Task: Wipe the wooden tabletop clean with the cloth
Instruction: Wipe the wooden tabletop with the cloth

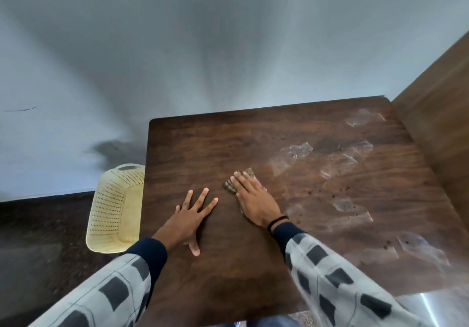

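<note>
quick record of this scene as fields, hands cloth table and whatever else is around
tabletop: dark wood, pale smears on its right part
right hand: flat, fingers straight, pressing the cloth
cloth: small, patterned, mostly hidden under that hand
left hand: flat on bare wood, fingers spread, holds nothing
basket: cream perforated plastic, on the floor left of the tabletop

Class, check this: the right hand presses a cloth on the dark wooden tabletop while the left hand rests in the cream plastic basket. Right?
No. The head view shows the left hand flat on the dark wooden tabletop, not in the cream perforated plastic basket beside the table. The right hand does press the mottled brown cloth.
</note>
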